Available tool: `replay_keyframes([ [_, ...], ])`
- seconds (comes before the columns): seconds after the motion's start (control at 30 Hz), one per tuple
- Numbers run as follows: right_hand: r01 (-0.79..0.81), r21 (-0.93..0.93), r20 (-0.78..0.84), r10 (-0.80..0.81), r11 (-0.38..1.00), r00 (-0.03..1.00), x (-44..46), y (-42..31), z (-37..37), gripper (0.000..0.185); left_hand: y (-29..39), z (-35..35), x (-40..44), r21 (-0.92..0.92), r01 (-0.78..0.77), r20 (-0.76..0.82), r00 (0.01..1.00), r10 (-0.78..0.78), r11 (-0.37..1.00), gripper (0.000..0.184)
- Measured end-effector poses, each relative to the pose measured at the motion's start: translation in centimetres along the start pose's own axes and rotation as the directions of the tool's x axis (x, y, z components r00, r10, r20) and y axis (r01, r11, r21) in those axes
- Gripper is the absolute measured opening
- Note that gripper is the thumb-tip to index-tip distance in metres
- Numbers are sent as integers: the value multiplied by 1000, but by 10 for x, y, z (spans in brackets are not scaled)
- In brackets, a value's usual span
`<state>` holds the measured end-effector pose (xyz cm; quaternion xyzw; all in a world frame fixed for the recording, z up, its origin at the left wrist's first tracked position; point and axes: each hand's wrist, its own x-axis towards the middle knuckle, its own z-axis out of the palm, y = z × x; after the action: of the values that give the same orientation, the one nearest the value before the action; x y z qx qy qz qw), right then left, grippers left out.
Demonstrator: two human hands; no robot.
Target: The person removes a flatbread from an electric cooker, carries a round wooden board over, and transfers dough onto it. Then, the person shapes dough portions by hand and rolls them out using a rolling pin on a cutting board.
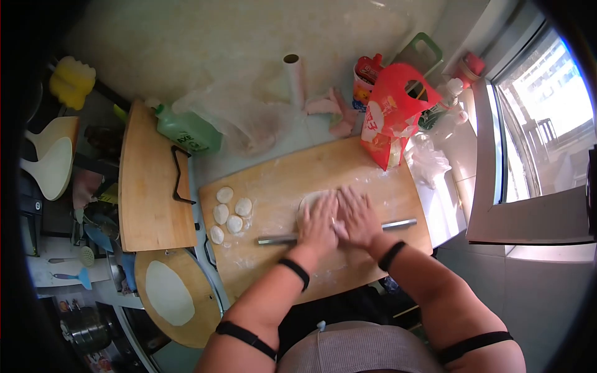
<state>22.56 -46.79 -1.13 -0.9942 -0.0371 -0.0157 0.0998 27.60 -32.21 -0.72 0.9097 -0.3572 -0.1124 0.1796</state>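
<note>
Both palms are down on a flattened piece of pale dough point(308, 202) at the middle of a floured wooden board point(273, 180). My left hand point(319, 225) lies with its fingers stretched forward over the dough. Beside it, my right hand point(356, 217) is also spread flat, the two thumbs close together. A metal rolling pin point(399, 224) runs across the board, its middle hidden under my hands and wrists. Several small dough pieces point(234, 224) sit at the board's left side.
Left of the board are an upright wooden board point(149, 193) and a round board point(202, 304) bearing a flat dough sheet point(169, 293). Behind stand a green bottle point(189, 132), a plastic bag point(249, 121), a cardboard roll point(294, 81) and a red bag point(395, 118). A window point(547, 118) is at right.
</note>
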Motion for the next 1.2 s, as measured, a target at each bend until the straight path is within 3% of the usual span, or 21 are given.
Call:
replay_keyframes([
  [0.03, 120, -34, 36, -118, 992, 992, -27, -3, 6, 73, 5, 5, -28, 38, -89, 28, 996, 88, 995, 63],
  [0.13, 116, 314, 172, -176, 942, 969, -107, -31, -19, 82, 29, 19, -120, -19, -195, 95, 976, 196, 981, 68],
  [0.2, 177, 262, 150, -222, 948, 963, -110, -29, -15, 81, 28, 19, -121, -6, -211, 91, 973, 211, 977, 67],
  [0.27, 178, 21, -25, -178, 984, 984, -64, -10, 4, 78, 9, 9, -62, 209, -202, 92, 978, 186, 957, 66],
  [0.37, 46, -25, 14, -46, 999, 999, 8, 15, -20, 74, -6, -18, 9, 181, 18, -88, 996, -2, 983, 62],
  [0.43, 241, 108, -50, -237, 965, 970, 9, 20, -16, 61, -14, -33, 5, 118, -110, 24, 994, 108, 987, 63],
  [0.53, 271, 168, -43, -268, 948, 963, -3, 20, -7, 53, -19, -29, -10, 127, -158, 53, 987, 153, 979, 61],
  [0.6, 273, 187, -120, -254, 944, 960, -11, 16, -7, 53, -10, -27, -16, 30, -90, 12, 996, 90, 995, 59],
  [0.67, 29, 162, 0, -29, 986, 1000, -22, 9, -11, 53, -8, -26, -24, -64, -30, -26, 999, 28, 997, 58],
  [0.73, -102, 122, -35, 107, 987, 994, -35, 7, -2, 52, -15, -12, -42, -594, 52, -129, 979, -159, 803, 55],
  [0.77, -237, 92, -67, 243, 967, 968, -42, 5, 5, 52, -16, -5, -55, -725, 221, 43, 960, -277, 652, 55],
  [0.8, -234, 94, -68, 240, 968, 968, -49, -4, 6, 52, -11, -4, -68, -725, 221, 41, 959, -279, 653, 55],
  [0.83, -109, 79, -90, 116, 991, 989, -56, -17, 5, 52, -3, -5, -79, -898, 380, 277, 879, -388, 219, 59],
  [0.87, 15, 61, -112, -8, 998, 994, -61, -30, 3, 52, 3, -8, -87, -851, 454, 524, 770, -365, -265, 63],
  [0.9, 187, 142, -120, -171, 972, 978, -65, -44, -6, 53, 6, -10, -92, -852, 453, 522, 772, -363, -264, 63],
  [0.93, 352, 219, -139, -328, 910, 934, -68, -58, -18, 54, 8, -11, -97, -788, 442, 600, 706, -376, -428, 68],
  [0.97, 355, 218, -139, -331, 909, 933, -71, -70, -28, 54, 8, -11, -102, -705, 407, 675, 637, -372, -581, 74],
  [1.07, 204, 498, -155, -145, 843, 977, -80, -97, -33, 64, -12, 10, -117, -719, 384, 619, 733, -282, -579, 78],
  [1.1, -20, 561, 101, -45, 827, 994, -81, -104, -36, 69, -9, 5, -116, -705, 382, 641, 703, -307, -597, 81],
  [1.17, -407, 510, 589, 37, 758, 807, -77, -113, -43, 78, -6, 2, -114, -702, 379, 650, 686, -326, -603, 80],
  [1.2, -408, 510, 590, 37, 757, 807, -79, -115, -36, 78, -5, 1, -114, -701, 374, 656, 671, -345, -607, 80],
])
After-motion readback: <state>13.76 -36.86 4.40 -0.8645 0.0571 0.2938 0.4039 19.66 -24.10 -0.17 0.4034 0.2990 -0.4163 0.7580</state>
